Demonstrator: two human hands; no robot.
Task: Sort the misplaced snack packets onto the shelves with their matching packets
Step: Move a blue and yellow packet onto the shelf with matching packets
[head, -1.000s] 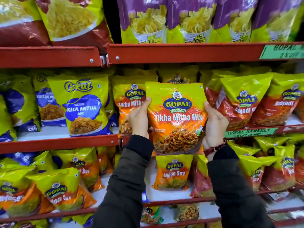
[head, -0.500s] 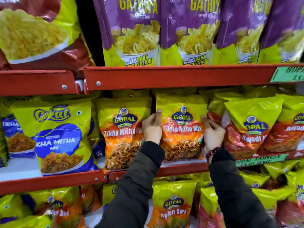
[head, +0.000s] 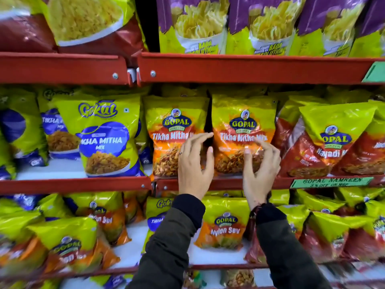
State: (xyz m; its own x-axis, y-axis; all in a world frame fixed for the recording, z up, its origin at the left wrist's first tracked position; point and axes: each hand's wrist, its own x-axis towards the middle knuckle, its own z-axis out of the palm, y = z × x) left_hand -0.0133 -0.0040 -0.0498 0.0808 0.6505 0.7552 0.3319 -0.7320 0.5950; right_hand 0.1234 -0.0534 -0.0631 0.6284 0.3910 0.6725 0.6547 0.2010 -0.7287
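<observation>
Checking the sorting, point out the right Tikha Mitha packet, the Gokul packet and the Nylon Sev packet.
right Tikha Mitha packet point(head: 242, 122): head view, logo.
Gokul packet point(head: 98, 110): head view, brand name.
Nylon Sev packet point(head: 225, 230): head view, label text.

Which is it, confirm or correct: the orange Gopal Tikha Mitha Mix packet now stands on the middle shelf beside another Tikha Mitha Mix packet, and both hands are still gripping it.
Not gripping. The head view shows the left hand and right hand open, fingers spread, in front of the Tikha Mitha Mix packet. The rest holds: it stands on the middle shelf beside its matching packet.
</observation>
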